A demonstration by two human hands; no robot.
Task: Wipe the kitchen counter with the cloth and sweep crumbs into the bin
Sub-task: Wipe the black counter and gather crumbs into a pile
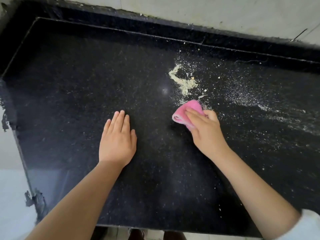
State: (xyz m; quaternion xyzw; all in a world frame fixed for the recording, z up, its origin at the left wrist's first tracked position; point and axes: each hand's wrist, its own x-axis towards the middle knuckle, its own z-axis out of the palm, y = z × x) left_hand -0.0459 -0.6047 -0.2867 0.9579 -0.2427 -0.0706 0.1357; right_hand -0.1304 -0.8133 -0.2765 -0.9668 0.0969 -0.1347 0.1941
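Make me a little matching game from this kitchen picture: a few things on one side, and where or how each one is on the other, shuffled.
Things:
1. left hand
2. right hand
3. pink cloth
4. pale crumb pile

States:
A. heaped on the counter beyond the cloth
B. flat on the counter, holding nothing
C. bunched under a hand
D. pressing on the cloth

Pairs: 1-B, 2-D, 3-C, 4-A

Home kitchen: black granite counter (86, 84) w/ raised rim, tiled wall (225, 13).
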